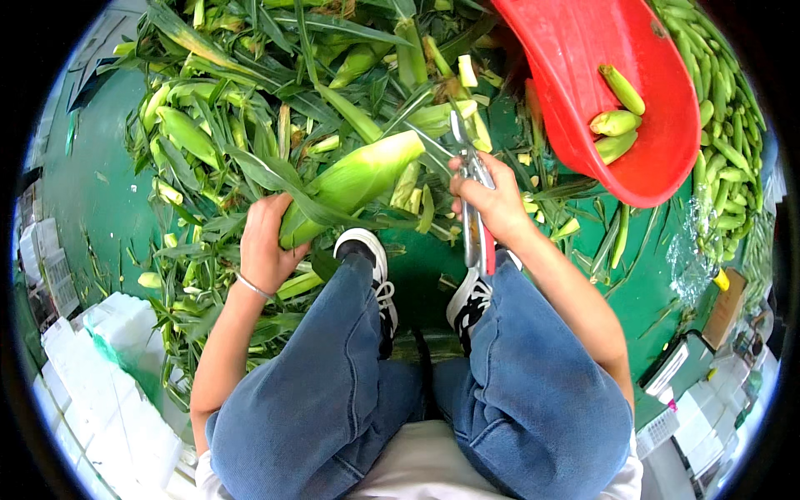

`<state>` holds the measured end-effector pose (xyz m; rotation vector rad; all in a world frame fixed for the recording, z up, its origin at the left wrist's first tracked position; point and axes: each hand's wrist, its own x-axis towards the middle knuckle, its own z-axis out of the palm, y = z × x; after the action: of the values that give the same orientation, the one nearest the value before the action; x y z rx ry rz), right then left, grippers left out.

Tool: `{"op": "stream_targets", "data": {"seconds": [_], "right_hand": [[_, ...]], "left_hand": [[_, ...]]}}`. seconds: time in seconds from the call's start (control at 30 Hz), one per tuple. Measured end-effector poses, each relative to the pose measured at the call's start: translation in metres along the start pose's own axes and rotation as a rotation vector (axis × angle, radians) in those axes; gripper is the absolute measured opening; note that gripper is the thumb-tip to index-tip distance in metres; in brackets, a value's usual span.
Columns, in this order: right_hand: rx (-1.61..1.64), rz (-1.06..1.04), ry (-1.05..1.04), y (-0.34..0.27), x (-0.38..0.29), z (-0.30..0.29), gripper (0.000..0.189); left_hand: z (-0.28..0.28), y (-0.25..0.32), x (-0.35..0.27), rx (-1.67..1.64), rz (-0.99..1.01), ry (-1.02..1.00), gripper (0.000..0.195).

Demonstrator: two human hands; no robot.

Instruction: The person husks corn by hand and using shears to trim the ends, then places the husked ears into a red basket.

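An ear of corn in its green husk (359,175) lies tilted in my left hand (267,240), which grips its lower end; its pale cut end points up and to the right. My right hand (490,190) is closed around a pair of pruning shears (473,219) with metal and red handles. The blades point away from me, just right of the ear's pale end, and do not touch it as far as I can tell. Husks, leaves and unhusked ears (187,134) are heaped in front of and left of my hands.
A red plastic scoop-shaped tub (669,156) at the upper right holds several ears. Beyond it is a large pile of green ears (728,144) beside clear plastic wrap (687,250). White foam boxes (112,387) stand at the lower left. My shoes (369,250) rest on the green floor (103,181).
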<state>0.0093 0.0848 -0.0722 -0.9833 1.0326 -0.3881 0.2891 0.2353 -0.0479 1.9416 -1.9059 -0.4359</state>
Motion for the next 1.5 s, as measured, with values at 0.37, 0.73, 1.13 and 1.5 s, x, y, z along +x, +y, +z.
{"op": "stream_targets", "data": {"seconds": [0.37,0.73,1.13,1.5], "right_hand": [[0.208,-0.192,0.075,-0.012,0.012,0.017,0.036],[-0.196,-0.232,0.168,0.002,0.015,0.004,0.041],[-0.701,-0.15,-0.175,-0.024,0.009,0.013,0.053],[0.519,0.306,-0.265,0.057,0.005,-0.07,0.057]], "left_hand": [[0.006,0.022,0.003,-0.09,-0.042,0.106,0.061],[0.004,0.007,-0.003,-0.608,-0.334,-0.305,0.067],[-0.004,0.0,0.0,-0.328,-0.32,-0.22,0.061],[-0.009,0.035,0.058,-0.138,0.442,-0.293,0.057]]}}
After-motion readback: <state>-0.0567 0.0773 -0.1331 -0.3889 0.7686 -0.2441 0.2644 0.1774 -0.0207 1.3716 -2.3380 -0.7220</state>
